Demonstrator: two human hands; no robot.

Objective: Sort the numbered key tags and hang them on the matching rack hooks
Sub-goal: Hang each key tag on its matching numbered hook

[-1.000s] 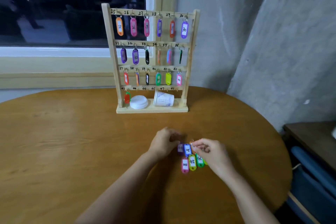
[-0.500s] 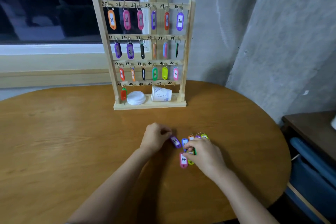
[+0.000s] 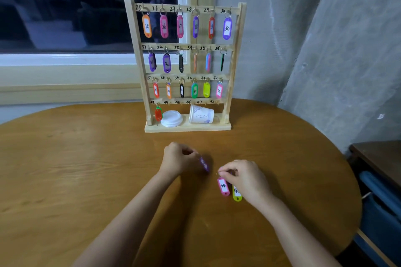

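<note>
Progress of the sort, seen from my remote station. The rack (image 3: 235, 67) stood upright at the far side of the table (image 3: 86, 169). I counted its three upper rows, hooks 25 to 42, each carrying a tag. On the bottom row only hook 43 bore one, a red tag (image 3: 158, 114). Hooks 44 to 48 were bare, so I judged five tags left to hang.

The left hand (image 3: 178, 158) pinched a purple tag (image 3: 204, 163) by its ring end. Blur hid the number, and I could not tell whether the tag was clear of the table. The right hand (image 3: 245, 178) pinched the ring of the pink tag (image 3: 223, 186), marked 44, whose body pointed toward me. A yellow-green tag (image 3: 237, 194) lay just beside it, partly under the hand, with its second digit hidden. Whether more tags sat beneath that hand I could not tell.

On the rack's base a cup (image 3: 201, 114) lay on its side, roughly under hooks 46 and 47. A stack of white lids (image 3: 171, 118) sat beside it, under 44 and 45. Both were just below the bare hooks, and I judged they would crowd any tag hung there. A window (image 3: 86, 6) lay behind the rack. A dark cabinet (image 3: 377, 158) stood well apart at the right.
</note>
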